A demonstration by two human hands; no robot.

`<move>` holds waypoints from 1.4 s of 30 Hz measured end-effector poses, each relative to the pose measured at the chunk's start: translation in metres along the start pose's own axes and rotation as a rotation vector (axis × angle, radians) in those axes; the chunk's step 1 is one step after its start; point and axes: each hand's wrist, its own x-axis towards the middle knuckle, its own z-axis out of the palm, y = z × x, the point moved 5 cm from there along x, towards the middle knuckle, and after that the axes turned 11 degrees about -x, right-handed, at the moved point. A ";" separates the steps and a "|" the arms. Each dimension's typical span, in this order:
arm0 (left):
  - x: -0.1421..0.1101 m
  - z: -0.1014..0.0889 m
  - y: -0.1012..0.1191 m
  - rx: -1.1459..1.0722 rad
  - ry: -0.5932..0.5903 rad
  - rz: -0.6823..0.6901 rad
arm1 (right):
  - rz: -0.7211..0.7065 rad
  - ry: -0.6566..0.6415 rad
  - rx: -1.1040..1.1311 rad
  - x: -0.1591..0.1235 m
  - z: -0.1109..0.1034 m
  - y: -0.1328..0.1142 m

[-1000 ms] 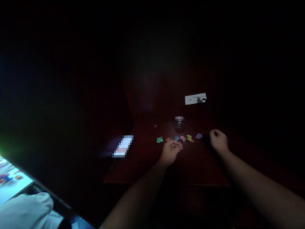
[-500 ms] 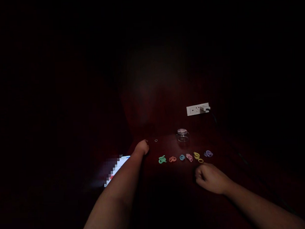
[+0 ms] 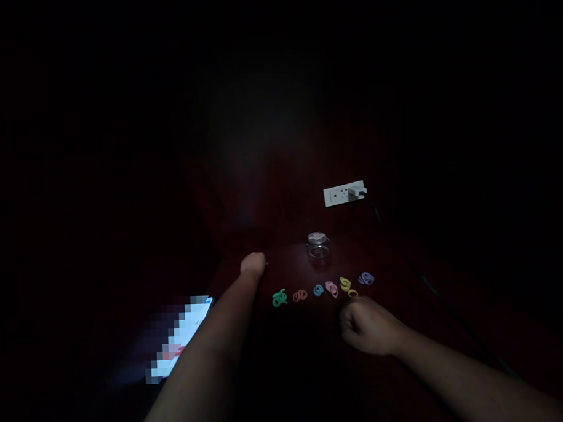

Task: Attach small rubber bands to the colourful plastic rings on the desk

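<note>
The scene is very dark. On a dark red tabletop point(image 3: 395, 305) lies a row of small coloured rings sorted by colour: green point(image 3: 279, 298), orange point(image 3: 300, 294), blue point(image 3: 318, 290), pink point(image 3: 331, 288), yellow point(image 3: 347, 285) and purple point(image 3: 366, 278). My left hand point(image 3: 252, 264) reaches far to the back left of the row, fingers curled closed; whatever it holds is hidden. My right hand point(image 3: 366, 326) rests as a loose fist just in front of the yellow rings, touching none that I can see. A small glass jar point(image 3: 318, 245) stands behind the row.
A lit phone screen point(image 3: 182, 337) lies at the left, beside my left forearm. A white power strip point(image 3: 343, 194) with a plug in it sits at the back, its dark cable running down to the right. Everything else is black.
My left hand went from the row of rings out to the back left, where a single small ring lay; that ring no longer shows. My right hand drew back toward me, in front of the yellow rings.
</note>
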 end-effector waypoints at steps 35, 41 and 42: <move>-0.190 0.045 0.055 -1.119 -0.009 0.362 | 0.073 0.122 0.018 0.005 0.007 -0.050; -0.188 0.047 0.056 -1.172 -0.018 0.372 | 0.092 0.086 0.087 0.006 0.006 -0.045; -0.188 0.047 0.056 -1.185 -0.017 0.363 | 0.094 0.082 0.100 0.006 0.006 -0.045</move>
